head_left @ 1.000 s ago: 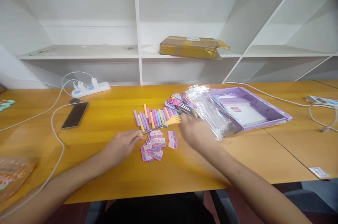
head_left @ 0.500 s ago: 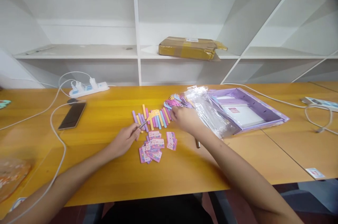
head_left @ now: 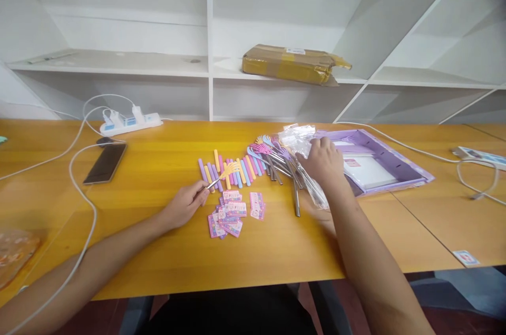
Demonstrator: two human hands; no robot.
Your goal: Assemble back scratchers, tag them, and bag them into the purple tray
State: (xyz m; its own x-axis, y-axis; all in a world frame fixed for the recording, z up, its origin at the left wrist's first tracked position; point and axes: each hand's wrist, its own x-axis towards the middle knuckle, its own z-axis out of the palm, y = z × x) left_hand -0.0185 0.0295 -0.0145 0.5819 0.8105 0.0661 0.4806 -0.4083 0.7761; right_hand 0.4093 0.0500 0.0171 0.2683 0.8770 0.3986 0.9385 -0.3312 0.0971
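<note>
My left hand (head_left: 192,200) pinches the metal rod of a yellow hand-shaped scratcher (head_left: 229,169), whose head hangs over a row of pastel tubes (head_left: 247,170). Over the clear plastic bags (head_left: 297,137) is my right hand (head_left: 324,160), fingers bent; whether it grips the plastic is hidden. Just left of it lies a pile of scratchers (head_left: 272,153) with pink, blue, yellow and purple heads and metal rods. Pink and purple printed cards (head_left: 229,214) form a loose heap below the tubes, with a few more (head_left: 256,205) beside it.
A purple open box (head_left: 395,161) lies at the right. On the left are a phone (head_left: 105,163), a white power strip (head_left: 134,122) and cables. A taped cardboard package (head_left: 290,65) rests on the shelf. Another power strip (head_left: 482,157) sits at far right.
My right hand has moved right, from the scratcher pile to over the plastic bags, uncovering the pile's metal rods. My left hand still holds the yellow scratcher in nearly the same place.
</note>
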